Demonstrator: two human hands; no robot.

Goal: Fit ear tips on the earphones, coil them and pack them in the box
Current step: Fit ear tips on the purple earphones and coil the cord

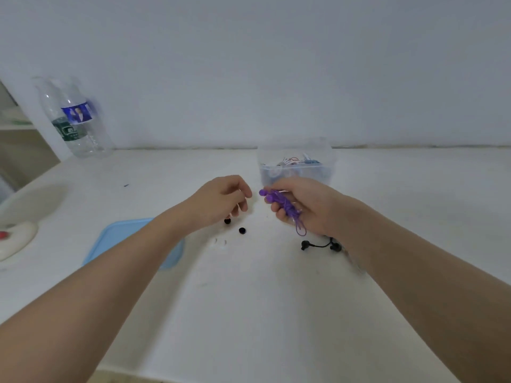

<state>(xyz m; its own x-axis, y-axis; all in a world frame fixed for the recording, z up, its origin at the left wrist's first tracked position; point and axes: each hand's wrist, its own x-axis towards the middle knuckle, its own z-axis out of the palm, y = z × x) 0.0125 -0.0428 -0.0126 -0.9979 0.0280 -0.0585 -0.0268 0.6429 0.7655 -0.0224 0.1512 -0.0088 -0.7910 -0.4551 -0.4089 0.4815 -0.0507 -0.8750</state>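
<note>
Head view: right hand (301,205) fingers grip coiled purple earphones (282,204); left hand (221,200) fingers loosely curled.

Reached forward with both bare forearms, converging toward the middle above the tabletop (249,313). Held the left hand (221,199) knuckles up, wrist slightly bent, fingers curled downward with thumb and fingertips drawn close together; could not tell whether anything was pinched there. Turned the right hand (301,205) palm toward the left hand, fingers curled round a bundled purple earphone cable (284,203), thumb on the far side, one purple end protruding past the index finger and a loop hanging below the little finger. Kept both hands near each other, apart, not touching.
</note>
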